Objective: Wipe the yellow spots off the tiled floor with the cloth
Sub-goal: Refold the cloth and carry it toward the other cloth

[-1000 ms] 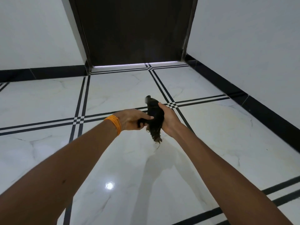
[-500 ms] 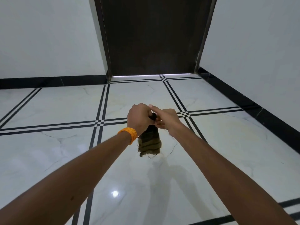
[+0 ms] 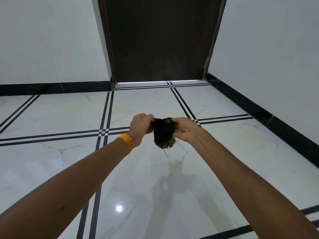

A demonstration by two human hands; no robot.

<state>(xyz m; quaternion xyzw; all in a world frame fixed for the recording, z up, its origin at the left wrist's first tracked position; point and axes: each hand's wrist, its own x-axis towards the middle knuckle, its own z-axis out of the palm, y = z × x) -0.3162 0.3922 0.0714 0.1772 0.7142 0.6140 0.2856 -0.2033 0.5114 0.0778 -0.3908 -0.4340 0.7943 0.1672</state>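
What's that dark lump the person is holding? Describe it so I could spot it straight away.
Start at the dark door at the far wall, then drop down to the two outstretched hands over the white floor. Between the left hand and right hand hangs the cloth: a bunched, dark brownish rag with loose threads dangling, the only dark thing in the air.

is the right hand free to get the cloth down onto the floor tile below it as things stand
Probably yes. The right hand and left hand both grip the bunched cloth in the air, and the floor tile beneath shows nothing in the way.
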